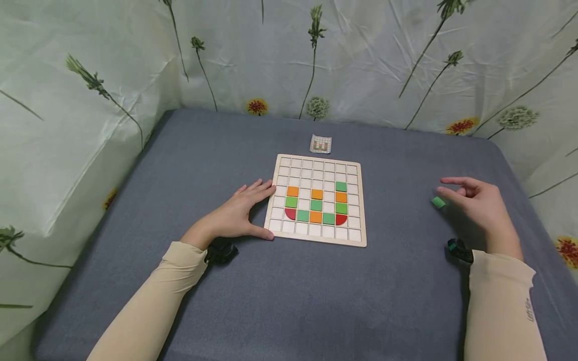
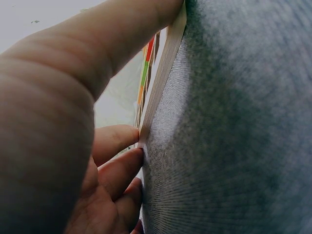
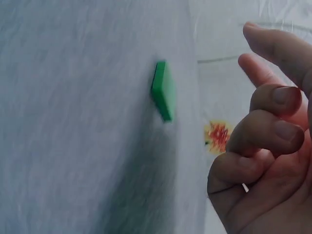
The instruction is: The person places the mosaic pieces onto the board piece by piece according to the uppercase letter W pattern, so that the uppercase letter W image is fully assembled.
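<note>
A wooden grid board (image 1: 316, 240) lies on the grey cloth, with several orange, green and red tiles set in its squares. My left hand (image 1: 237, 213) is spread at the board's left edge. Its thumb touches the near corner and its fingertips the side; in the left wrist view the fingers (image 2: 119, 168) meet the board's edge (image 2: 161, 87). To the right, my right hand (image 1: 483, 208) hovers by a loose green tile (image 1: 438, 202). Index finger and thumb stand apart with nothing between them, while the other fingers curl in. In the right wrist view the tile (image 3: 165, 91) is apart from the fingers.
A small printed card (image 1: 321, 144) with a grid pattern lies just beyond the board. Grey cloth (image 1: 217, 150) covers the table, and a pale flowered curtain (image 1: 289, 55) hangs behind and beside it. Dark wrist cameras (image 1: 460, 249) sit on both wrists.
</note>
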Tool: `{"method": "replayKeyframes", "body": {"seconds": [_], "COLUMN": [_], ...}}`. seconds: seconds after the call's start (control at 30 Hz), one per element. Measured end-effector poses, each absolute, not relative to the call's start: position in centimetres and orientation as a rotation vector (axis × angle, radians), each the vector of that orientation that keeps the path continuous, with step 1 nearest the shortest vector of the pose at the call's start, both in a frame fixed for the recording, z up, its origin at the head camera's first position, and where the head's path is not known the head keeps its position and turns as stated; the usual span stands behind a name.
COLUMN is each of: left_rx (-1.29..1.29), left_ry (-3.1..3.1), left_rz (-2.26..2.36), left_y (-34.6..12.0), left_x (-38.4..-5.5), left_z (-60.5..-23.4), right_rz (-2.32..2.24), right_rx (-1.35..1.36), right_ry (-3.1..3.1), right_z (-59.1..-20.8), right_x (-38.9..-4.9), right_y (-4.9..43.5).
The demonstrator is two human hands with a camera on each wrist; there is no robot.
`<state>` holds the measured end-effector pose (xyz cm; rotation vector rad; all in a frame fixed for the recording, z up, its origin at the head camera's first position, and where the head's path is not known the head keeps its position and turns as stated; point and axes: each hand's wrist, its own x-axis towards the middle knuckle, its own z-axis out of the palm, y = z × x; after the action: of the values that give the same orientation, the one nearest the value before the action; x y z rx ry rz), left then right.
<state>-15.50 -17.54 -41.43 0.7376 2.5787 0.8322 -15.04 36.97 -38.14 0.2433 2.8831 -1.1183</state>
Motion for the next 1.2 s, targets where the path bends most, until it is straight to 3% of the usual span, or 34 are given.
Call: {"method": "replayKeyframes", "body": {"seconds": [0.33, 1.2], "left_rx": [0.733, 0.745], "left_ry": [2.575, 2.575], "left_rz": [0.839, 0.850], "left_y": [-17.6, -17.5], "left_x": [-15.5, -15.4], "left_z": [-41.4, -41.3], "right_rz": [-0.974, -0.924], "right_rx": [0.262, 0.283], "right_ry": [2.834, 2.861], "right_z": [-39.5, -40.2], "right_x": [-14.3, -14.2], "right_y": [39.4, 38.4]}}
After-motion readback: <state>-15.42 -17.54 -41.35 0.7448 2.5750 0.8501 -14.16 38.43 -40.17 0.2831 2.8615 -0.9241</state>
